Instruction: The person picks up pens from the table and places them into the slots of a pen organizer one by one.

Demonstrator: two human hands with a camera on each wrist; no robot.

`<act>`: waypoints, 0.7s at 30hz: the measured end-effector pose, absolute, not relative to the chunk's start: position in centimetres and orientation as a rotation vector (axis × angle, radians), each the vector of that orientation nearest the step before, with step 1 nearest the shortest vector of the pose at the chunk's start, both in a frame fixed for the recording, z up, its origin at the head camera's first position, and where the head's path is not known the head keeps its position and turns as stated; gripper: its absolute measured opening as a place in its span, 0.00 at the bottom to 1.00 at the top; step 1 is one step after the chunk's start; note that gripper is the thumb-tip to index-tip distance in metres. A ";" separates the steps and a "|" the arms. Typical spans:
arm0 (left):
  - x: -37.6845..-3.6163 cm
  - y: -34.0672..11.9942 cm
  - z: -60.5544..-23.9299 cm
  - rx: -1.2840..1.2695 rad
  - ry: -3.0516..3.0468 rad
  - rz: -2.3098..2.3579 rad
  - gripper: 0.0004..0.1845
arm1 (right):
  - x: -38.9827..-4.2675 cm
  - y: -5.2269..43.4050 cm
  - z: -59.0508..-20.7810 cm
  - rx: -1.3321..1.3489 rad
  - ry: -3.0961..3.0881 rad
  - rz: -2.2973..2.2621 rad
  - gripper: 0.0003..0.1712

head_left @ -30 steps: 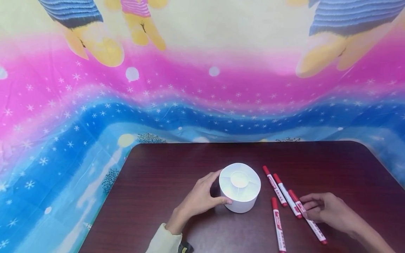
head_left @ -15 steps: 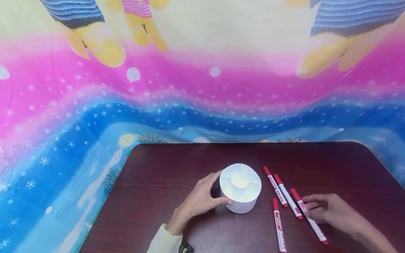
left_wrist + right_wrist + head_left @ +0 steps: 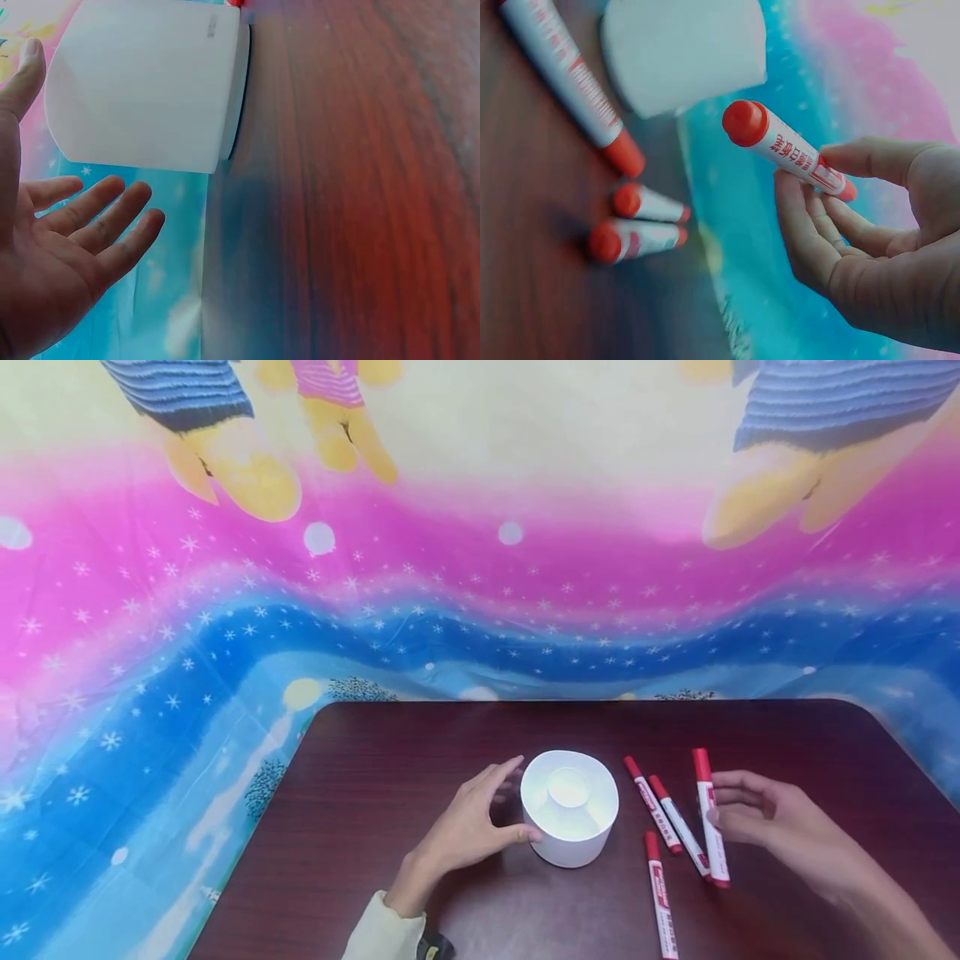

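A white round container [image 3: 570, 810] with a divided top stands mid-table. My left hand [image 3: 480, 827] curves round its left side with the thumb at the wall. In the left wrist view the left hand [image 3: 82, 225] is spread, its fingers clear of the container [image 3: 142, 82]. My right hand [image 3: 738, 814] pinches a white marker with a red cap [image 3: 708, 818] and holds it above the table, cap pointing away. The right wrist view shows that marker [image 3: 787, 150] between the thumb and fingers of the right hand [image 3: 832, 217]. Three more red-capped markers [image 3: 678, 827] lie on the table [image 3: 390, 760].
The loose markers lie just right of the container, two side by side [image 3: 651, 802] and one nearer me [image 3: 660, 893]. A bright pink and blue printed cloth [image 3: 300, 593] hangs behind the dark wooden table and covers the area to its left.
My right hand has picked one marker up off the table and swung its cap end up and away. The left hand stays beside the container.
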State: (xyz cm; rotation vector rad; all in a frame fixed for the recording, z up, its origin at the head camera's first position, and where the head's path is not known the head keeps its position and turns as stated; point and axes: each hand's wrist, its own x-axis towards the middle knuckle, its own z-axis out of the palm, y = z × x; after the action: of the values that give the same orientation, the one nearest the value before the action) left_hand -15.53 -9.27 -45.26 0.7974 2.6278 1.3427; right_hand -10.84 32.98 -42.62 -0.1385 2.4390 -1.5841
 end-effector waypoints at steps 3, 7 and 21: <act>-15.6 -9.2 -45.2 0.801 2.625 1.344 0.55 | -11.2 31.9 -41.9 -0.185 2.442 -1.668 0.24; -15.6 -9.1 -45.0 0.807 2.631 1.348 0.55 | -11.9 30.6 -41.3 -0.231 2.382 -1.816 0.23; -15.9 -8.7 -44.6 0.800 2.645 1.329 0.55 | -14.4 26.4 -39.1 -0.241 2.223 -2.076 0.24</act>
State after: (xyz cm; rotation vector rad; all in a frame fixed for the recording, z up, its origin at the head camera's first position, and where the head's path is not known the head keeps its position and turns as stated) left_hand -15.89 -8.73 -44.57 0.8002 2.6449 1.3295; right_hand -14.37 26.39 -39.06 -0.2409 2.2232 -2.0762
